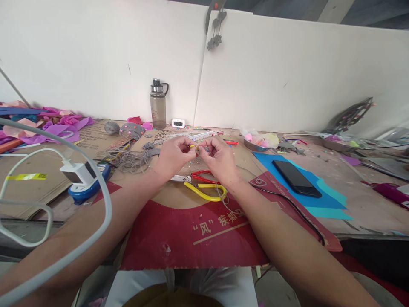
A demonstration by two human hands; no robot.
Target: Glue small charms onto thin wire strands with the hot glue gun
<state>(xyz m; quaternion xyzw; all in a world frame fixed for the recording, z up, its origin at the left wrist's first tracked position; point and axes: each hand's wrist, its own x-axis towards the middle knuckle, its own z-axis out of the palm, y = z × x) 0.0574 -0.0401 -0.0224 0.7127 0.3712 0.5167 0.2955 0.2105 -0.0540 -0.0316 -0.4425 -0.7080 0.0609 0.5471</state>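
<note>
My left hand [174, 155] and my right hand [220, 160] meet above the middle of the table, fingers pinched together on a small yellow piece [193, 147] held between them. A thin grey wire [220, 194] hangs down from my right hand. Just below the hands lie pliers with yellow handles [204, 192] and pliers with red handles [202, 175], on a red and brown cardboard sheet [191, 238].
A black phone [296, 178] lies on blue paper [319, 194] to the right. A grey water bottle [158, 104] and small clock [178, 123] stand at the back wall. A white charger in a blue power strip [83, 181], white cables, purple paper scraps [54, 123] are left.
</note>
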